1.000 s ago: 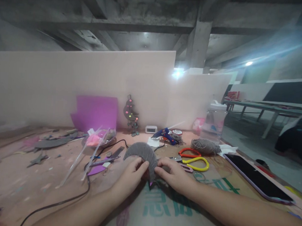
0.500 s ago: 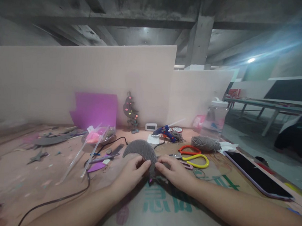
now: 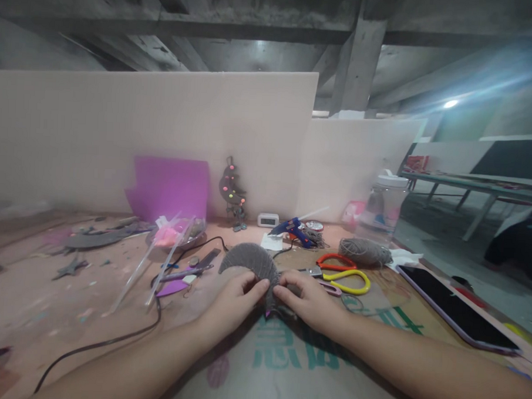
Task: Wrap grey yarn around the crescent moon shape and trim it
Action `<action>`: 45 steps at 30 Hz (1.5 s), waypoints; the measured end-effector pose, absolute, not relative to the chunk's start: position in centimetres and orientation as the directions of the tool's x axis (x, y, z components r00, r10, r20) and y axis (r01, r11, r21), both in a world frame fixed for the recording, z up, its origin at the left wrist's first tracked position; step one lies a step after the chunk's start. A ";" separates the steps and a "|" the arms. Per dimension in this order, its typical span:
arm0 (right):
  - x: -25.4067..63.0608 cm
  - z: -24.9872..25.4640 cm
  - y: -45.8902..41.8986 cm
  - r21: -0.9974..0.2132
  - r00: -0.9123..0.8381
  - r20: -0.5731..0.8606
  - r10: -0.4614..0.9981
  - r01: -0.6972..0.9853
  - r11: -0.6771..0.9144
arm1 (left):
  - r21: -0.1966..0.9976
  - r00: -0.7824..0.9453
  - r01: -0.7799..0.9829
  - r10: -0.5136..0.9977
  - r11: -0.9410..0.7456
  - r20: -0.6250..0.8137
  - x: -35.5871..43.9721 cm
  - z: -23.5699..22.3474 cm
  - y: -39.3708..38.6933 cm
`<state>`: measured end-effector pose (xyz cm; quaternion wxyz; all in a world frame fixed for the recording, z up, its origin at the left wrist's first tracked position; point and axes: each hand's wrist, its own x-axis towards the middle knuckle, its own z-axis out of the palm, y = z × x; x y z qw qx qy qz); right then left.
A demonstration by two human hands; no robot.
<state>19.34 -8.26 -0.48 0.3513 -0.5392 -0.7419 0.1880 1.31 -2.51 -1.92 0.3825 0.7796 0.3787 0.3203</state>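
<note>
A crescent wrapped in grey yarn (image 3: 249, 259) is held above the cardboard-covered table, its rounded back facing away from me. My left hand (image 3: 241, 291) is closed on the crescent, thumb and fingers pinching near its lower right end. Close beside it, my right hand (image 3: 303, 295) pinches at the right edge of that same end, where loose grey yarn hangs. A bit of purple shows at the tip below. Whether the right fingers hold the yarn strand or the crescent's edge is hard to make out.
Pliers with red and yellow handles (image 3: 346, 279), a ball of grey yarn (image 3: 364, 251) and a phone (image 3: 455, 308) lie to the right. Behind are a blue glue gun (image 3: 294, 229), a small clock (image 3: 268, 221), a decorated crescent (image 3: 231, 189) and a water bottle (image 3: 382, 207). Clear sticks (image 3: 132, 282) lie left.
The view has shifted slightly, so the surroundings sit a little differently. Both hands keep their pinch at the crescent's lower end, with only slight finger movement.
</note>
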 end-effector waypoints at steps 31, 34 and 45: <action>19.4 0.1 -8.4 -0.682 -0.256 0.264 0.930 0.632 0.368 | 0.828 0.453 0.349 0.853 -0.439 0.261 1.1 -1.4 -2.5; 19.1 0.2 -8.7 -0.690 -0.242 0.219 0.945 0.647 0.325 | 0.826 0.447 0.356 0.856 -0.437 0.261 1.1 -1.3 -2.6; 19.3 0.1 -8.4 -0.594 -0.360 0.299 0.884 0.654 0.468 | 0.837 0.463 0.332 0.848 -0.434 0.256 1.1 -1.2 -2.6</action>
